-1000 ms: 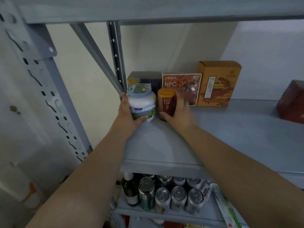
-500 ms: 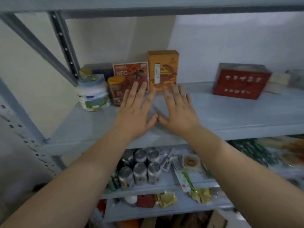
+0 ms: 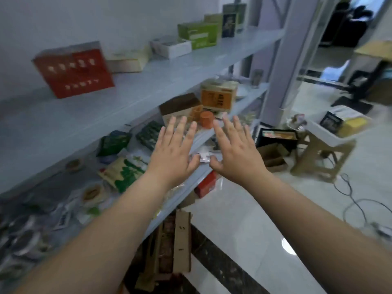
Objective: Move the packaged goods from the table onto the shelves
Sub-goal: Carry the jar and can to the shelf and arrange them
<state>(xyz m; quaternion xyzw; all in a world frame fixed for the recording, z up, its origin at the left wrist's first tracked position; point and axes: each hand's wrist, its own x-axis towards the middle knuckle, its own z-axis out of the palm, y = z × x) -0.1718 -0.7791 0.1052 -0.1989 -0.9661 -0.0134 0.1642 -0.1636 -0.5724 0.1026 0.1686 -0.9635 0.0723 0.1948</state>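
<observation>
Your 2 hands: left hand [image 3: 174,152] and right hand [image 3: 238,154], side by side, palms down, fingers straight and spread, holding nothing. Packaged goods: red box [image 3: 74,71] on the upper shelf [image 3: 148,81], well up-left of your left hand; orange canister [image 3: 206,119] on the lower shelf [image 3: 247,101], just past both hands' fingertips.

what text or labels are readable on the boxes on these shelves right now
No text can be read: the whole picture is motion-blurred.
red box: two rows of white characters, too blurred to read.
orange box: dark characters on the front, too blurred to read.
green box: a pale label, too blurred and small to read.
</observation>
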